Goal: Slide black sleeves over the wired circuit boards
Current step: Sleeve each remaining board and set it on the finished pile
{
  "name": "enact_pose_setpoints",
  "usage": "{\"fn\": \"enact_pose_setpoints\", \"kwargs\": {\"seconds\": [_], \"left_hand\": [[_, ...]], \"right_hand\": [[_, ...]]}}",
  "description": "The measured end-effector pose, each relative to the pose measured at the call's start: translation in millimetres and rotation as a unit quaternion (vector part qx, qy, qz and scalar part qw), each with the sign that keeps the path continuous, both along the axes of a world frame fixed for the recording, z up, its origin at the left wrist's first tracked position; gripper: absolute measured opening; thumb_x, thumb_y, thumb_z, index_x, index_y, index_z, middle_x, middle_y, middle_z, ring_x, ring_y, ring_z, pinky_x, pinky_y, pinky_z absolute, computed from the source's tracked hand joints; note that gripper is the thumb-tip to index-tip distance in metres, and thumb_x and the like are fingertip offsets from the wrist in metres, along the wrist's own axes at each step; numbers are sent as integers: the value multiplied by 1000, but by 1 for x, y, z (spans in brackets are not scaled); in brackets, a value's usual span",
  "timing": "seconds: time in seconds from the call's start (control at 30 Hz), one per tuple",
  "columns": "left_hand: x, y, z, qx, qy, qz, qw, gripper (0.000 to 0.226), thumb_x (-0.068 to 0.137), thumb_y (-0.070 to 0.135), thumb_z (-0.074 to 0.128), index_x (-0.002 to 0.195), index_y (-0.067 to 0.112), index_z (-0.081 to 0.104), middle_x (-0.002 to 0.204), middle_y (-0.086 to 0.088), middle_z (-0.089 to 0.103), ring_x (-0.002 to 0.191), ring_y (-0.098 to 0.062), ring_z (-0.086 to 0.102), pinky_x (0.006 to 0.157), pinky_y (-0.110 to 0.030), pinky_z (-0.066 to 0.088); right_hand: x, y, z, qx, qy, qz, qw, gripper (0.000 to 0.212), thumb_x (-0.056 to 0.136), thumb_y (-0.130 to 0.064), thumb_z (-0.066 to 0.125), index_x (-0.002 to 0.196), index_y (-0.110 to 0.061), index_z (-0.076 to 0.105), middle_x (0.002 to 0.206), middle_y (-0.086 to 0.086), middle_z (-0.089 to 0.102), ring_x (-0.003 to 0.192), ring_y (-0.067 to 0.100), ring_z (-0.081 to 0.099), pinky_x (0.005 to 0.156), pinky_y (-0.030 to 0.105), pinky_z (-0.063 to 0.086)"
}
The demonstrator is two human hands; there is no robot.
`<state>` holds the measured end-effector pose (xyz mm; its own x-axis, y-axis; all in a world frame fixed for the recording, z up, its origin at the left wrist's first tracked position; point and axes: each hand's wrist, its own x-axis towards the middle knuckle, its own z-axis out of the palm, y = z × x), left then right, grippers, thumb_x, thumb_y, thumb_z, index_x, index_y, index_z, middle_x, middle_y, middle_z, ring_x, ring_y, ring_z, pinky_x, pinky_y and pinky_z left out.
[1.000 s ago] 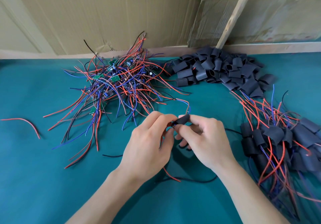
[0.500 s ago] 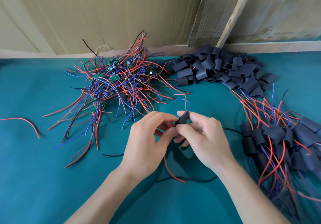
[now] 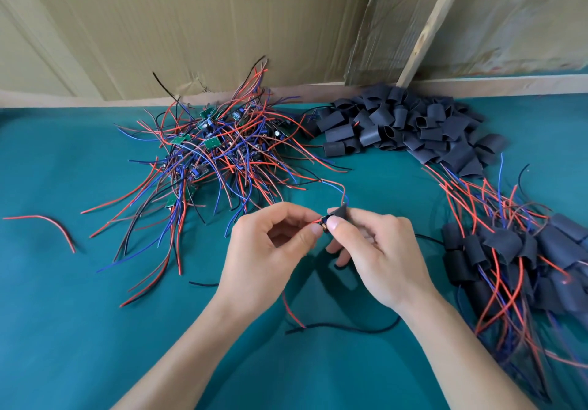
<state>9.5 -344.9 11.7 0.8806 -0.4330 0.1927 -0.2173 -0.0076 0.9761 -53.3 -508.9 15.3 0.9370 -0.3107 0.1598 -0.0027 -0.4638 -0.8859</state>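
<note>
Pinched in the right hand (image 3: pixel 378 256): a black sleeve (image 3: pixel 339 213), at picture centre above the green worktop (image 3: pixel 63 330). Held at the sleeve's mouth by the left hand (image 3: pixel 267 260), fingertips closed on red wire (image 3: pixel 313 221): a small circuit board (image 3: pixel 324 225), only partly visible. Trailing toward 12 o'clock: red and blue leads. At 10 o'clock, a tangle of unsleeved wired boards (image 3: pixel 210 158). At 1 o'clock, loose empty sleeves (image 3: pixel 397 126). At 3 o'clock, sleeved boards (image 3: pixel 525 256) heaped.
</note>
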Motion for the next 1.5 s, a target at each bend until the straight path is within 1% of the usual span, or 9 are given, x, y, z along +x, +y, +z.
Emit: {"fn": "enact_pose_setpoints", "kwargs": {"seconds": [0.07,0.13,0.2,0.33,0.47,0.7,0.87,1.17,1.5], "left_hand": [[0,1,0,-7,14,-13,1000,5,88,16,76,91,20,76,79,3,75,71,-15,70,67,-23,55],[0,1,0,-12,28,-24,999,8,87,21,73,94,21,77,83,0,77,75,-19,74,66,-23,56],[1,2,0,-19,40,-28,999,9,88,19,72,93,18,78,82,-1,78,75,-17,75,63,-22,56],[5,4,-3,-29,64,-22,997,9,91,5,72,92,11,79,80,-5,78,73,-17,75,60,-22,55],[4,1,-4,-29,69,4,997,9,92,3,71,92,9,78,80,-6,78,73,-20,76,59,-22,54],[3,0,-5,-32,59,35,997,13,91,4,72,88,13,79,77,-5,77,73,-19,76,58,-22,55],[5,1,-4,-43,69,21,996,14,92,3,71,91,15,78,82,-5,78,76,-19,77,60,-22,55],[4,1,-6,-34,61,-8,998,9,93,2,69,96,7,75,84,-5,78,75,-18,76,61,-22,55],[2,-2,-8,-16,29,-17,999,17,96,-3,63,97,14,69,87,0,75,72,-18,71,66,-27,58]], "right_hand": [[-1,1,0,33,-4,6,999,31,86,-53,57,83,-27,75,63,-3,72,60,9,71,56,15,50],[-1,3,2,41,-2,15,999,27,90,-46,59,82,-27,75,65,-6,73,62,8,71,54,11,48],[-1,3,3,31,5,18,999,30,91,-50,57,83,-27,75,67,-4,73,63,11,70,57,15,50],[-1,4,4,-16,25,19,999,47,89,-63,51,86,-22,73,71,3,72,68,25,68,68,42,56],[0,4,4,-29,-14,-20,999,35,91,-56,64,81,-23,71,66,-9,69,59,12,61,60,36,53],[1,8,0,70,-32,-72,994,25,72,-58,78,93,-45,76,77,-13,77,72,10,76,70,44,64],[0,9,2,62,-29,-53,996,21,75,-51,75,95,-44,77,74,-13,77,70,11,76,72,44,64],[-2,10,4,36,-23,-48,998,18,76,-35,72,92,-41,75,70,-16,76,65,6,74,68,40,63],[-2,14,0,47,-26,-32,998,15,73,-37,76,85,-28,77,69,-15,75,62,4,72,61,17,54]]}}
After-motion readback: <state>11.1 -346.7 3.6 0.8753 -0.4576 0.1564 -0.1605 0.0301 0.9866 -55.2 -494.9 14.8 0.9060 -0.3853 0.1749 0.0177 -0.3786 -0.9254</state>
